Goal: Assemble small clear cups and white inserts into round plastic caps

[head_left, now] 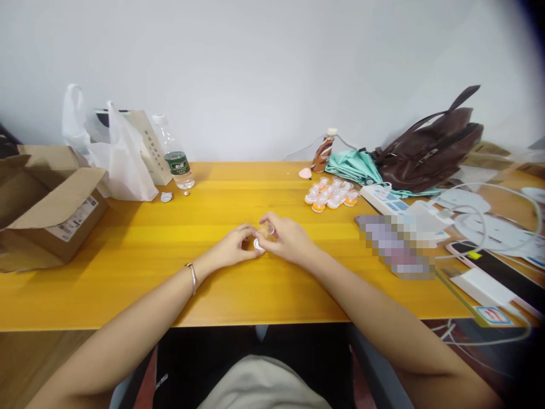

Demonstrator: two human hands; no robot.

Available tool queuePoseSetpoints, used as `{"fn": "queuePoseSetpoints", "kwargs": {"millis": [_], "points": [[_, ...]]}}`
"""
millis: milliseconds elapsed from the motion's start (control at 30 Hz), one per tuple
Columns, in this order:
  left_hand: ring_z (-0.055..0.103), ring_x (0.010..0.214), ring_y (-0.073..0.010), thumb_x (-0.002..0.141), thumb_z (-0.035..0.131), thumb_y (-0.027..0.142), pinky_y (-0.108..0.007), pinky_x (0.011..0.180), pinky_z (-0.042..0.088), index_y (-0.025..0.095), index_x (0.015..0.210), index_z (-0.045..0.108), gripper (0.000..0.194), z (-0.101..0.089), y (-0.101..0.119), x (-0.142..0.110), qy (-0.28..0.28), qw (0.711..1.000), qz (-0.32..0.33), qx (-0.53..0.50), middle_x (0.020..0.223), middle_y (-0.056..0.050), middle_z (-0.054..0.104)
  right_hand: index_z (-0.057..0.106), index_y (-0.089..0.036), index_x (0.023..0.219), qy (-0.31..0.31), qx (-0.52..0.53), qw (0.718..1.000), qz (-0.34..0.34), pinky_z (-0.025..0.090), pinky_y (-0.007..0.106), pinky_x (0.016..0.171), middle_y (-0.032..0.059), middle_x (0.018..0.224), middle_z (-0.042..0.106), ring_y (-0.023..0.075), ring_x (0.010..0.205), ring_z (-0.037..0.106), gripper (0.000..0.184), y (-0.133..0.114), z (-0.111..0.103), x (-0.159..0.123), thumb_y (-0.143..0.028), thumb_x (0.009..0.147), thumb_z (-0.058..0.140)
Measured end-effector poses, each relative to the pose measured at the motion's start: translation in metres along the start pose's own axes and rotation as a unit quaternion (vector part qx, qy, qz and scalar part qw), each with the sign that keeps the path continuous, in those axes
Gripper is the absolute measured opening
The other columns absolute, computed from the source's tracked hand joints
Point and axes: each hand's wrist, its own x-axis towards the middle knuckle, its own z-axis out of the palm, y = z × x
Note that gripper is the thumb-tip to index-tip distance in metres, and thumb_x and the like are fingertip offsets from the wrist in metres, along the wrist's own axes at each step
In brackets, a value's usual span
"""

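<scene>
Two hands, one small container [258, 245]

Across the bench [140, 295], the left hand [237, 246] and right hand [292, 238] meet near mid-frame, fingers curled and slightly parted. Clear cups [331, 194] cluster right of centre. Smallest, the clear-and-white small container is pinched between both hands' fingertips.

The cardboard box [51, 216] is cut off by the left edge. Fingers partly cover the small white piece [258, 245]. The phone [394, 245] is pixelated, and the paper bag's [149, 145] print is too small to read.
</scene>
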Motion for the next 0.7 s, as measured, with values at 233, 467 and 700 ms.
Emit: {"fn": "queuePoseSetpoints", "kwargs": {"millis": [233,467,700], "points": [[0.054,0.082,-0.0145,0.076,0.062,0.035,-0.026,0.073,0.043,0.019,0.096,0.06,0.026,0.001,0.002,-0.001,0.013,1.0,-0.006,-0.004,0.097,-0.005,0.056,0.046,-0.015,0.104,0.157,0.022,0.976,0.151,0.043,0.026,0.063,0.0033,0.081,0.063,0.0152,0.069,0.059,0.036,0.071,0.007,0.032,-0.037,0.077,0.053],[0.053,0.084,-0.0152,0.076,0.062,0.035,-0.028,0.078,0.043,0.019,0.095,0.059,0.025,0.002,0.0,-0.001,0.011,1.0,-0.013,-0.015,0.099,-0.005,0.056,0.049,-0.013,0.118,0.148,-0.035,0.973,0.174,0.041,0.031,0.085,0.0092,0.103,0.063,0.0184,0.094,0.059,0.038,0.119,0.029,0.075,-0.025,0.082,0.047],[0.053,0.085,-0.0158,0.076,0.061,0.035,-0.028,0.078,0.043,0.019,0.097,0.059,0.026,0.002,0.003,-0.001,0.01,1.0,-0.009,0.004,0.097,-0.005,0.056,0.029,-0.004,0.134,0.161,-0.059,0.954,0.245,0.039,0.034,0.088,0.0161,0.108,0.061,0.0246,0.104,0.055,0.055,0.14,0.032,0.121,-0.025,0.085,0.04]]}}
